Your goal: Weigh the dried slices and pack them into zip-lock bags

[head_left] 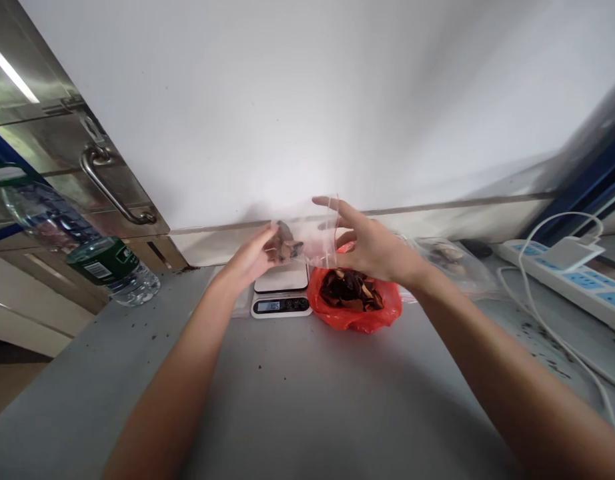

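Observation:
A clear zip bag (317, 245) hangs sideways above the kitchen scale (281, 307), with brown dried pieces (289, 245) gathered at its left end. My left hand (255, 257) is closed around that end. At the bag's mouth is my right hand (372, 247), its fingers spread apart around the plastic edge; whether a fingertip touches it I cannot tell. Right of the scale and below my right hand sits an open red plastic bag (355, 320) full of dark brown dried pieces (350, 290). The scale is lit and shows digits that look like 10.5.
A large water bottle (105, 260) with a green label stands at the left. Clear bags with pale contents (447, 257) lie at the back right. Farther right are a power strip (582, 280), a white charger (572, 253) and its cable. A white wall rises behind the grey table (297, 400).

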A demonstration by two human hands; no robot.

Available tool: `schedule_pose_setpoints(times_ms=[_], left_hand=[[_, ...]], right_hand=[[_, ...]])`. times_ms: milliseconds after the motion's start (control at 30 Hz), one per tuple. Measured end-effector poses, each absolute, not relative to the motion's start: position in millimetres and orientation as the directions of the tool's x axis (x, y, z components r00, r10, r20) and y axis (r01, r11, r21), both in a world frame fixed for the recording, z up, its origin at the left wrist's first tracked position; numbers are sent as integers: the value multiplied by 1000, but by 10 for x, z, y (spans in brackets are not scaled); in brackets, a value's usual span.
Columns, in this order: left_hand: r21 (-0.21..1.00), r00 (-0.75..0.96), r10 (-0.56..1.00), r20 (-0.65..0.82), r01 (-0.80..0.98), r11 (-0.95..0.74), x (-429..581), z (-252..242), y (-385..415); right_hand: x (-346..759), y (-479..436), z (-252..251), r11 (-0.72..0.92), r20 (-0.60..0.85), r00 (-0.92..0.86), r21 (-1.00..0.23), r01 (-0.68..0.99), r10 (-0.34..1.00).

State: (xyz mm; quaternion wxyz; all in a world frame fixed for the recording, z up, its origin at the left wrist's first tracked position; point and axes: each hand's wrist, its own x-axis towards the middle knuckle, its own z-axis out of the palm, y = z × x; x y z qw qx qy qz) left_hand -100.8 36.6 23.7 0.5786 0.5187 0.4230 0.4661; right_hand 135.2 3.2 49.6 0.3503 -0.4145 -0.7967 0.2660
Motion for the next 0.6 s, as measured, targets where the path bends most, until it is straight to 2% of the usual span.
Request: schedule_pose_setpoints(times_ms=[67, 133, 233, 300, 367, 467, 600], left_hand=[[979, 221, 975, 2, -199, 43, -979, 261, 343], [978, 172, 985, 24, -208, 12, -927, 294, 324], [992, 54, 995, 85, -95, -79, -824, 356, 342], [992, 34, 992, 123, 21, -123, -743, 414, 383], [975, 96, 982, 160, 138, -173, -658, 484, 432], [915, 281, 935, 217, 276, -295, -542, 588, 492], [721, 441, 814, 378, 411, -558, -414, 706, 519]], right_hand=[[1491, 60, 555, 517, 331, -420, -707, 483, 845], [1669, 85, 630, 490, 274, -433, -683, 541, 859], [1964, 104, 745, 444, 156, -447, -599, 666, 881], [2135, 109, 793, 408, 95, -430, -547, 731, 898], [2258, 118, 801, 378, 57, -414, -533, 757, 909], [2348, 144, 754, 351, 14, -409, -542, 764, 912], [2348, 179, 687, 332, -33, -421, -561, 759, 906]])
